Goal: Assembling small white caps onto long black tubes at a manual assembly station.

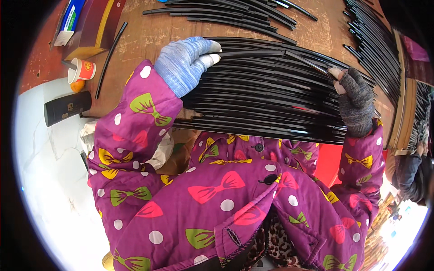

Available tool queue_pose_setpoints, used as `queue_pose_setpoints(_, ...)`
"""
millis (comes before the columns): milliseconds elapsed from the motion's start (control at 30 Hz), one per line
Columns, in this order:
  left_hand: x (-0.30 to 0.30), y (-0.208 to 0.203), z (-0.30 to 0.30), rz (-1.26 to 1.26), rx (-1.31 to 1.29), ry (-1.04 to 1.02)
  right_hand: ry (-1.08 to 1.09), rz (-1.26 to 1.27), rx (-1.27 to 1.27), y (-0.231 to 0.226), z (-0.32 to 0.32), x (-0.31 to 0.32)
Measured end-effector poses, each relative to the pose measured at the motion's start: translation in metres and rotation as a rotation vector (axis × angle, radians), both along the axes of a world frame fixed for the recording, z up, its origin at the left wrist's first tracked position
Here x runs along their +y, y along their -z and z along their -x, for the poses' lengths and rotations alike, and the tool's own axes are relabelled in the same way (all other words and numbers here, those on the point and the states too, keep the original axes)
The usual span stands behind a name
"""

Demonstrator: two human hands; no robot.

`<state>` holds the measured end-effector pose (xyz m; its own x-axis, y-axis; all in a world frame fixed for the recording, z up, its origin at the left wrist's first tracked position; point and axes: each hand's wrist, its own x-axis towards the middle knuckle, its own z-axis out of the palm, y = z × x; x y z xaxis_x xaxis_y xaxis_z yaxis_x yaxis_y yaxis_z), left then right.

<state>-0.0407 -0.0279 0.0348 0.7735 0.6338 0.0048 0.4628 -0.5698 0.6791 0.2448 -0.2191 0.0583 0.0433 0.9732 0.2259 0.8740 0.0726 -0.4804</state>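
My left hand, in a light blue glove with white fingertips, pinches the left end of a thin black stick. My right hand, in a dark grey glove with bare fingertips, pinches a second slim black stick at its right end. The two sticks meet at a slight angle between my hands; whether they are joined I cannot tell. Beneath them, many black sticks lie side by side in a broad layer along the near side of the wooden table.
More black sticks lie at the back and far right. At left are a dark red box, a paper cup, an orange fruit, a black case and a lone stick. Another person's sleeve shows at right.
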Motion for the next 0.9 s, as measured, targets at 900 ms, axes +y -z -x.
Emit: queue_pose_setpoints(900, -0.020, -0.008, -0.007, 0.316, 0.045, -0.013, 0.050, -0.214, -0.245, 0.005, 0.005, -0.040)
